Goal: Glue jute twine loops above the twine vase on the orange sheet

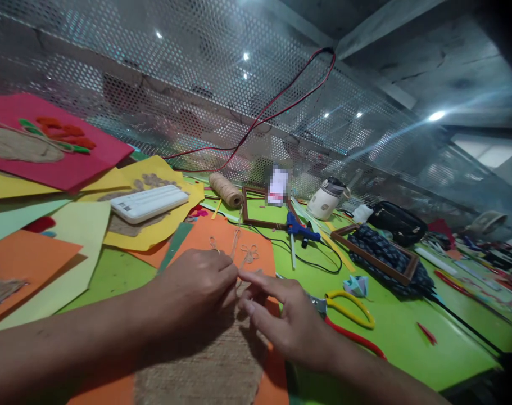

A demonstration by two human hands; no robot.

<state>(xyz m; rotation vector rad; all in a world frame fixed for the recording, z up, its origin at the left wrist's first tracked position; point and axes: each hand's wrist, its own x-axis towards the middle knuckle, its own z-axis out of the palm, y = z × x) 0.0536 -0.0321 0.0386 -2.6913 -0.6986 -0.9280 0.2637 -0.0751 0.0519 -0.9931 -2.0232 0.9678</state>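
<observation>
My left hand (205, 275) is closed, its fingertips curled down at the lower end of a thin strand of jute twine (235, 243). My right hand (276, 315) meets it from the right, with the index finger reaching to the left fingertips and the thumb apart; nothing shows in its grip. Both hands rest over a sheet of orange paper (262, 244). Small looped twine flowers (250, 254) lie on the paper just beyond the fingers. Below the hands, a brown burlap piece (200, 365) covers the paper's near part. The left fingertips are partly hidden.
Beyond the paper lie a twine spool (226, 190), a blue glue gun (301, 229) and wooden frames (376, 253). Pliers with red and yellow handles (350, 309) are beside my right hand. A white power bank (150, 203) sits on yellow paper (154, 239) at left.
</observation>
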